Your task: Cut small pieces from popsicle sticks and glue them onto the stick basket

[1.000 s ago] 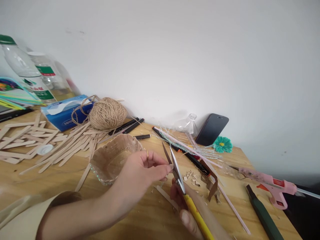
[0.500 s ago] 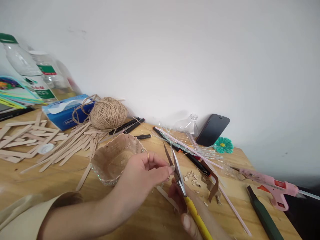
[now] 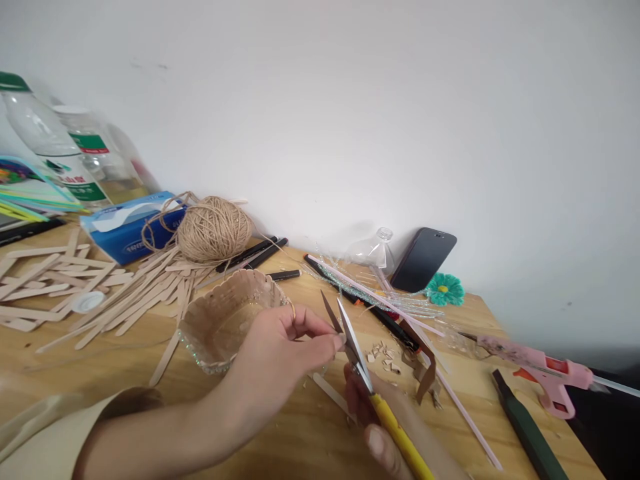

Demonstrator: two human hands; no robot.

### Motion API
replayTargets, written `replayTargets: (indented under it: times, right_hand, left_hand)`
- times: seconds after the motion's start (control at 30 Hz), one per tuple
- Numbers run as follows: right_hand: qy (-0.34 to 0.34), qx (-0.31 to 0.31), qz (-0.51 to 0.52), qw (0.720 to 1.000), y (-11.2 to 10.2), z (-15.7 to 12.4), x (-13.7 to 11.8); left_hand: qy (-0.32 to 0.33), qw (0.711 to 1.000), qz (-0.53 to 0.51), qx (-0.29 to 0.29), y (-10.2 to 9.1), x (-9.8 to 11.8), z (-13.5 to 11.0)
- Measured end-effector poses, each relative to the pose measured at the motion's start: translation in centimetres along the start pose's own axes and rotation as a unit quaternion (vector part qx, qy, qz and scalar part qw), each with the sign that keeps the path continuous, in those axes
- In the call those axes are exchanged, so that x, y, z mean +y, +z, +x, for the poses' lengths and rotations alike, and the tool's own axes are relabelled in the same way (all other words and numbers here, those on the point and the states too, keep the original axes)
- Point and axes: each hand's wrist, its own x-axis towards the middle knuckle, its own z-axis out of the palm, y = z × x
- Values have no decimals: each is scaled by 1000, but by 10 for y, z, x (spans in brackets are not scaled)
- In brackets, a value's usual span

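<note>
Head view: the scissors (image 3: 367, 383), yellow-handled, stand low in the middle over the counter (image 3: 280, 440), blades parted in a narrow V that points up and away. The right hand (image 3: 375, 437) holds them from below, its grip closed round the handle. The left hand (image 3: 280, 347) reaches in from the left, its grip closed in a pinch with the fingertips (image 3: 338, 341) touching the blades near the pivot; whatever they pinch is too small to tell. Small wood chips (image 3: 385, 353) lie just right of the blades. Just behind the left hand sits a scalloped bowl (image 3: 200, 330), and beyond it a spread of flat sticks (image 3: 125, 293), black pens (image 3: 255, 252) and a ball of twine (image 3: 214, 228). Left of the twine is a blue tissue pack (image 3: 127, 227) and, further back, bottles (image 3: 60, 147) with green labels; the print on both is too blurred to read. To the right, a dark phone (image 3: 423, 259) leans on the wall beside a teal flower (image 3: 444, 289), and a pink glue gun (image 3: 545, 373) lies near the counter's edge.
</note>
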Motion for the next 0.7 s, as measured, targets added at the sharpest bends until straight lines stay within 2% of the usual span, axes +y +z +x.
replayTargets:
  times: [0.5, 0.7]
  right_hand:
    - [-45, -15, 8, 999, -9, 14, -31]
    - [-6, -12, -35, 999, -11, 13, -27]
  left_hand:
    - [4, 998, 65, 2, -4, 6, 2]
    - [1, 997, 77, -10, -4, 12, 4]
